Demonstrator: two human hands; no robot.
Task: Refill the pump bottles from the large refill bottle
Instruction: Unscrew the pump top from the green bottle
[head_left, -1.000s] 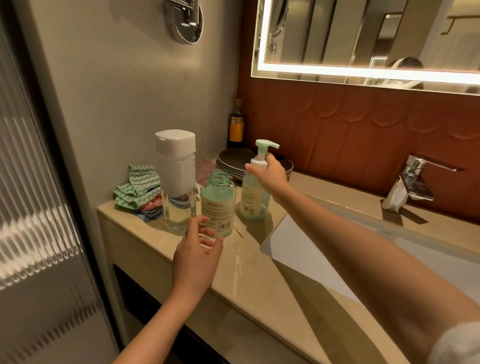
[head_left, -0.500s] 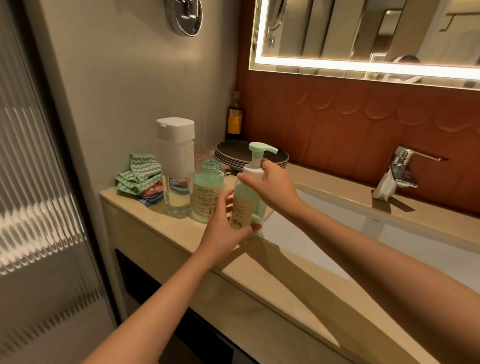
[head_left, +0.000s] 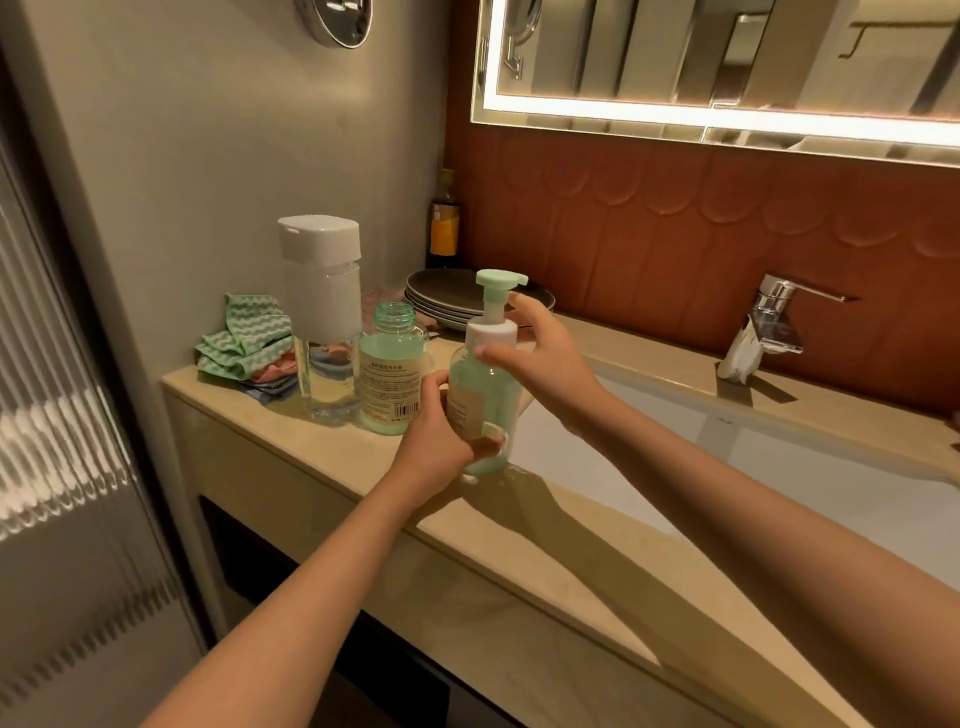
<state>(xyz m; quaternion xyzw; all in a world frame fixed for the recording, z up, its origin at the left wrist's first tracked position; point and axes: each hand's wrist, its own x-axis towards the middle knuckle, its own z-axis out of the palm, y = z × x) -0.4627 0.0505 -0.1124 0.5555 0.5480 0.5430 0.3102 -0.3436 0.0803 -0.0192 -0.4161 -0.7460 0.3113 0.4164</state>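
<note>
Pump bottle (head_left: 485, 395) upright near front edge of counter (head_left: 519, 561), at left corner of sink (head_left: 675, 467); base contact unclear | left hand (head_left: 441, 441) wrapped round lower body, covering most of label | right hand (head_left: 540, 353) pinching white collar, fingertips hidden behind it | uncapped green bottle (head_left: 389, 384) just behind-left, label corner hidden by left hand

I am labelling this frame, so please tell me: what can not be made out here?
Head view, pump bottle collar: right hand partly covers it; tightness unclear.
Head view, pump bottle label: left hand hides part.
Head view, open green bottle print: too small.
Head view, dark corner bottle: too dim.
</note>
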